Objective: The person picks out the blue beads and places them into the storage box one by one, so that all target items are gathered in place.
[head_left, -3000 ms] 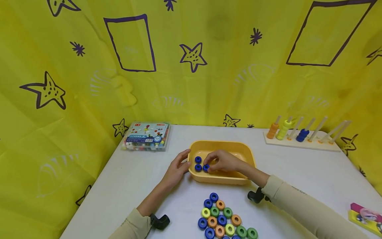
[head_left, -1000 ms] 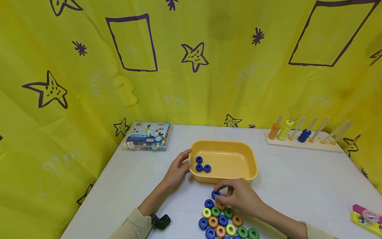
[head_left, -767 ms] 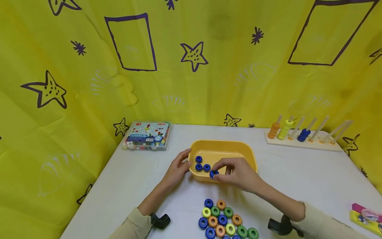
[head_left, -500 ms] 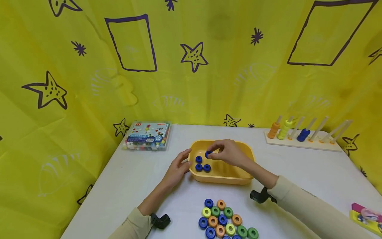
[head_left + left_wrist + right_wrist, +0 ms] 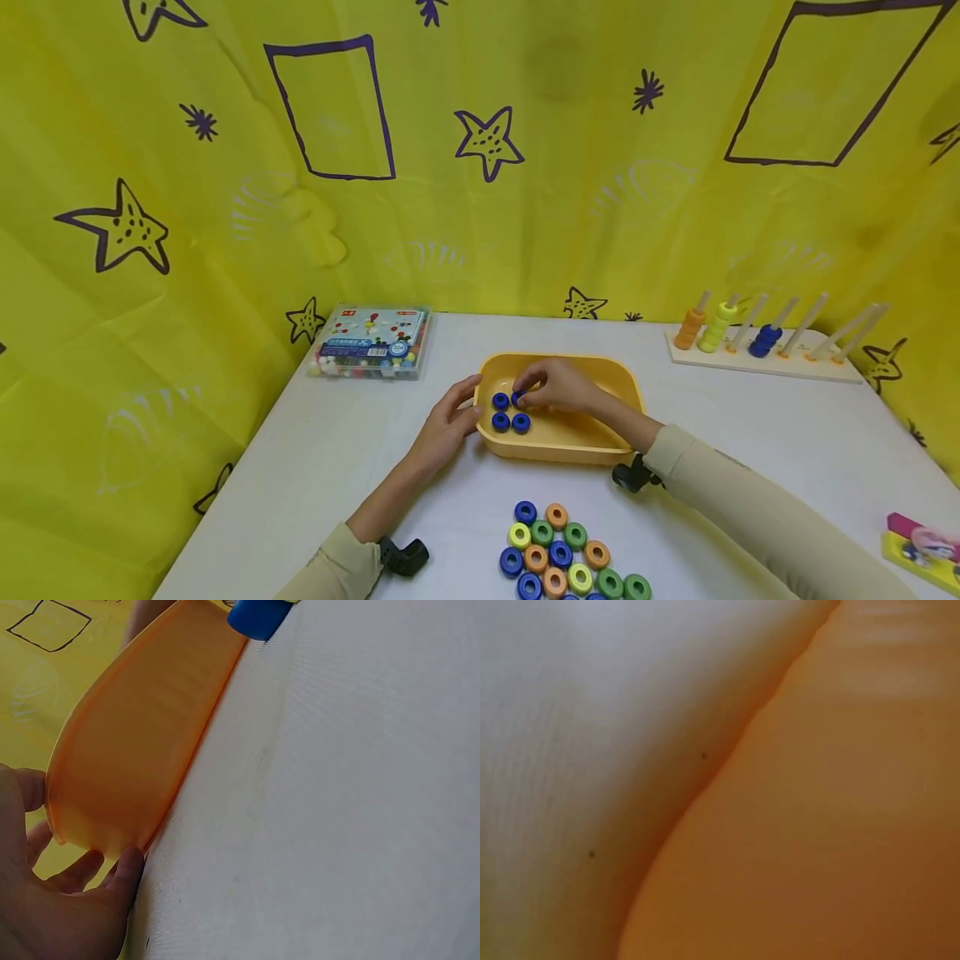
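Observation:
In the head view my left hand (image 5: 442,425) rests against the left end of a yellow-orange plastic tub (image 5: 558,454). Its fingertips touch the tub's outer wall (image 5: 135,742), as the left wrist view shows. Inside the tub my right hand (image 5: 558,385) pinches a blue bead (image 5: 517,399) between thumb and fingers, low at the left side. Beside that bead lie three other blue beads, one at the back left (image 5: 500,402), one at the front left (image 5: 500,422) and one to its right (image 5: 521,423). The right wrist view shows only the tub wall (image 5: 817,825) and white tabletop.
Loose blue, orange, green and yellow beads (image 5: 559,553) lie in front of the tub. A peg board (image 5: 765,357) with orange, yellow and blue beads stands back right. A clear plastic box (image 5: 371,342) sits back left, and a pink-yellow item (image 5: 926,546) lies at the right edge.
My right hand released one blue bead in the tub, took another from the loose group, and carried it to the tub's back left, where it is now lower. The left hand stayed put.

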A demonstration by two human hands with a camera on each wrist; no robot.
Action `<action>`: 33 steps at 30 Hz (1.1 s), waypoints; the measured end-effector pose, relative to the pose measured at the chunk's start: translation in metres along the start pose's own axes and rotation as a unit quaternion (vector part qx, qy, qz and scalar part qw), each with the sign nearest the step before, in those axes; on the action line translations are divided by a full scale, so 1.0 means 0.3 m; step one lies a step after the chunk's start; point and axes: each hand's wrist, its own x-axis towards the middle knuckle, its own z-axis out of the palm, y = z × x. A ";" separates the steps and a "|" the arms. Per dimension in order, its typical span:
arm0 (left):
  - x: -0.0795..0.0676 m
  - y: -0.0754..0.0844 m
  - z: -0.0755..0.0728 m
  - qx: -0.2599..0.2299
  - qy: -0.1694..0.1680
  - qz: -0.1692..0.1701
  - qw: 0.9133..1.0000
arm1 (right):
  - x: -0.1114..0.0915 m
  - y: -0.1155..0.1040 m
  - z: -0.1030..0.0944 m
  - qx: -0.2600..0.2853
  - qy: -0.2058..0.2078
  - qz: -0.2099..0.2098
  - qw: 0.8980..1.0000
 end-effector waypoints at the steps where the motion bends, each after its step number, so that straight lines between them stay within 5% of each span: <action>1: 0.001 0.000 0.000 0.000 0.000 -0.001 1.000 | 0.001 0.001 0.001 0.001 -0.002 0.001 1.000; 8: 0.001 -0.002 -0.002 -0.005 0.000 0.003 1.000 | -0.007 -0.013 -0.010 -0.004 0.021 0.008 1.000; 13: -0.003 -0.001 -0.004 -0.008 0.007 -0.003 1.000 | -0.080 -0.100 -0.021 -0.006 0.042 -0.036 0.998; 21: -0.001 -0.007 -0.006 -0.004 0.010 0.006 1.000 | -0.284 -0.244 0.022 0.019 -0.039 -0.110 0.993; 27: -0.005 0.009 0.002 0.009 0.012 -0.009 1.000 | -0.357 -0.218 0.087 0.055 -0.101 -0.091 0.989; 33: -0.005 0.009 0.006 0.011 0.011 -0.014 1.000 | -0.360 -0.171 0.131 0.063 -0.115 -0.086 0.988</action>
